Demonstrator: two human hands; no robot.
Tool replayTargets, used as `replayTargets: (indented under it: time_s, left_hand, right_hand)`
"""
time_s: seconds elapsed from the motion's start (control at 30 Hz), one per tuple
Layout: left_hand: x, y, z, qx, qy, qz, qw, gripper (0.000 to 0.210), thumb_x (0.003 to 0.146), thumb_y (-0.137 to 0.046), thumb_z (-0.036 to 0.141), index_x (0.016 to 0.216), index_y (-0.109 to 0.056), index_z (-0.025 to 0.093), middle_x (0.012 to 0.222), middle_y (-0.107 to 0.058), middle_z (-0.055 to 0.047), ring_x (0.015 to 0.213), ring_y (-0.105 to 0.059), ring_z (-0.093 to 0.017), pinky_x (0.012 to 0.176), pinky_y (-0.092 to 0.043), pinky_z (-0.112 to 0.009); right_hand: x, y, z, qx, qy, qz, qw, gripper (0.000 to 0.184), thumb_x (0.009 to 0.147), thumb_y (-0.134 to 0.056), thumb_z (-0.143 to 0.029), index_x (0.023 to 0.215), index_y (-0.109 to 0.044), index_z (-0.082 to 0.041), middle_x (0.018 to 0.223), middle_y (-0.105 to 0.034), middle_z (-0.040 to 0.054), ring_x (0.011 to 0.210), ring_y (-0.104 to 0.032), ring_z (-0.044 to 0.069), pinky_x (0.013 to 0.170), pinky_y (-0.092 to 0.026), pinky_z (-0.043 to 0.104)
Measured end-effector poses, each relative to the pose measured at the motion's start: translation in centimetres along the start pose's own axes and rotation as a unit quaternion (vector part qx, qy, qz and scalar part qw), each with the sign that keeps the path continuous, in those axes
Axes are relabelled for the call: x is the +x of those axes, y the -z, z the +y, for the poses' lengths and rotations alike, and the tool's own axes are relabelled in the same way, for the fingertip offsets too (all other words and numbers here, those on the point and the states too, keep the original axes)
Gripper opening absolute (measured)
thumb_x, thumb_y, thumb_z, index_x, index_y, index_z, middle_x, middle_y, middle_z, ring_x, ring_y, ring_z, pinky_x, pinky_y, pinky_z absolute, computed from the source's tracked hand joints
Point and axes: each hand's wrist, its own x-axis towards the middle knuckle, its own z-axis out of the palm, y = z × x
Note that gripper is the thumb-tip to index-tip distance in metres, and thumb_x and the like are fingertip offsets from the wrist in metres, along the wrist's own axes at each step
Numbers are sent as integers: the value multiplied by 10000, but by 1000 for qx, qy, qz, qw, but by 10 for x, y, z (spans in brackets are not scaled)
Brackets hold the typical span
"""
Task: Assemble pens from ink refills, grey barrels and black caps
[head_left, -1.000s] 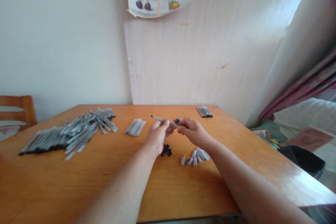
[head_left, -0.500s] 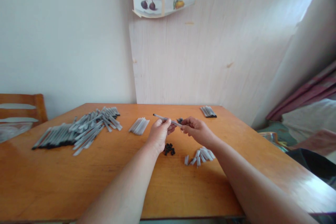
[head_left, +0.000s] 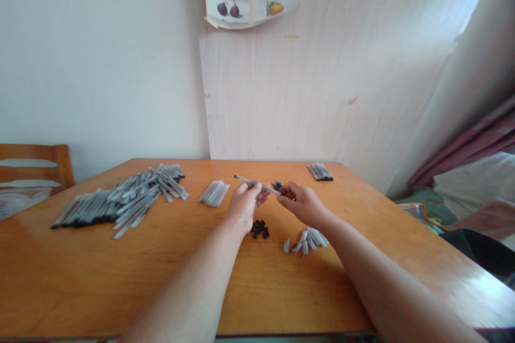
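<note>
A slim translucent pen [head_left: 244,179] with a black end at its upper left slants across between my hands. My left hand [head_left: 242,208] grips it near the middle, thumb on top. At the pen's lower right end, the fingers of my right hand [head_left: 304,204] are pinched together; whether a small part is also between them is hidden. Below the hands lie small black plugs [head_left: 260,229]. To their right is a loose heap of short clear tubes [head_left: 314,238]. Small dark pieces [head_left: 277,185] show just behind the pen's right end.
On the wooden table [head_left: 169,289], a large pile of pens [head_left: 137,193] spreads at the left. Closer in is a row of clear tubes [head_left: 214,193]. A bundle of black-ended pens [head_left: 321,171] lies at the back right. A chair [head_left: 60,163] stands beyond the left edge.
The fingers of my right hand have shifted slightly at the pen's right end, showing more of that end. My left hand keeps its hold with little movement.
</note>
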Motion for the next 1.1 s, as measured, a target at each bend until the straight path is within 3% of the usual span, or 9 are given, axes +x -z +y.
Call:
replayTargets:
  time_s: [0.27,0.47,0.6,0.73,0.9,1.1]
  left_hand:
    - [0,3,-3,-7,12,-2,1000,228,726,-715,276,835,-556,155,840,-704,-90,797,-681,-177,784,-516,-341]
    - [3,7,-7,15,16,-6,1000,301,711,-721,387,836,-579,152,781,-698,-82,757,-680,-175,760,-513,-330]
    - [6,10,-10,79,-6,28,996,341,732,-674,471,822,-574,158,723,-690,-73,690,-667,-174,684,-499,-304]
    - [13,16,-14,193,-88,78,974,325,753,-628,497,773,-586,175,651,-660,-45,590,-618,-166,618,-460,-282]
    - [23,32,-21,360,-153,69,918,336,814,-524,509,699,-591,201,589,-617,-28,555,-552,-163,570,-383,-260]
    - [32,43,-30,370,-146,68,915,355,819,-496,529,708,-602,208,576,-604,-27,563,-531,-176,560,-356,-260]
  right_hand:
    - [-1,0,1,-48,14,21,999,185,832,-546,-356,785,-615,-191,668,-608,-4,582,-496,114,537,-336,230]
    - [-1,2,-4,-65,6,34,997,231,829,-544,-376,725,-630,-188,598,-576,-10,533,-460,109,493,-295,229]
    - [2,5,1,-82,-13,58,995,235,818,-550,-383,727,-646,-188,606,-592,-7,540,-469,110,502,-301,229]
    - [6,10,17,-89,-44,101,990,258,808,-556,-413,730,-647,-186,620,-606,1,564,-502,120,521,-313,233]
    - [11,17,41,-108,-110,162,975,271,797,-544,-429,732,-646,-186,650,-627,19,598,-534,141,538,-325,241]
    - [13,32,68,-141,-173,206,953,264,783,-543,-427,725,-649,-192,656,-626,50,617,-552,174,547,-343,261]
